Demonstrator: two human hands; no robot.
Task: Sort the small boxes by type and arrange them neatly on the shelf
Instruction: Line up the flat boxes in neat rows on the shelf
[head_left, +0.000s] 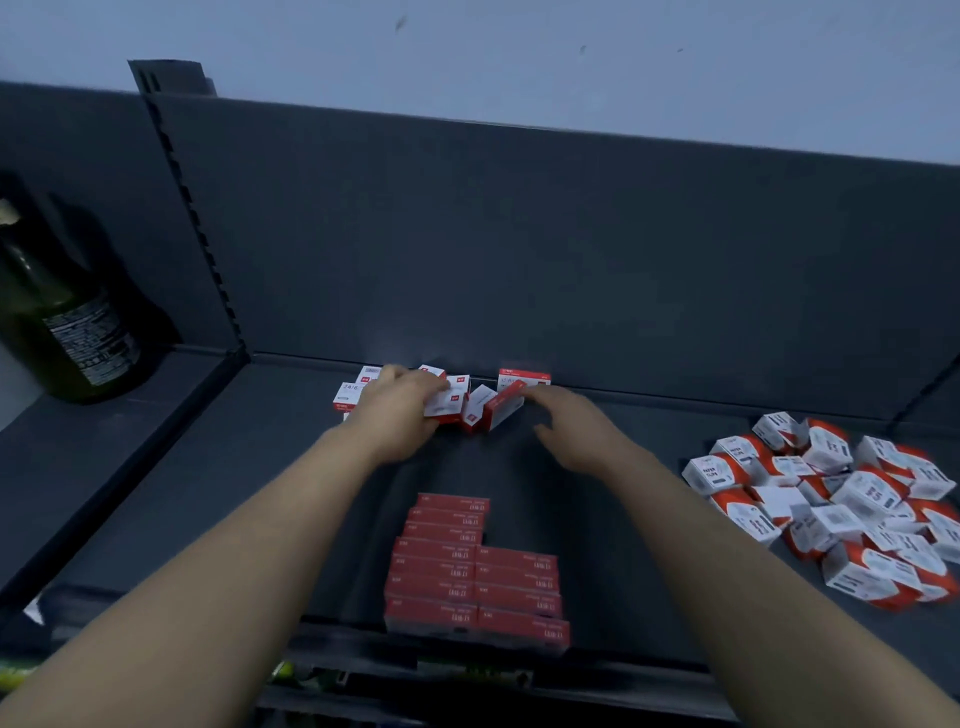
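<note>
- I read the left hand (402, 410) gripping a white-red box (445, 404), fingers curled round it.
- Right hand (569, 434): fingers apart, relaxed; tilted red box (503, 406) at its fingertips.

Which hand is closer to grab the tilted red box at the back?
Probably the right hand: it is open beside the tilted red box, while the left hand grips a white box.

Dark grey shelf (649, 519), solid red boxes (470, 574) with pale print, red-and-white boxes (511, 402), white boxes with orange-red patches (841, 506), dark green bottle (57, 322) with black label.
</note>
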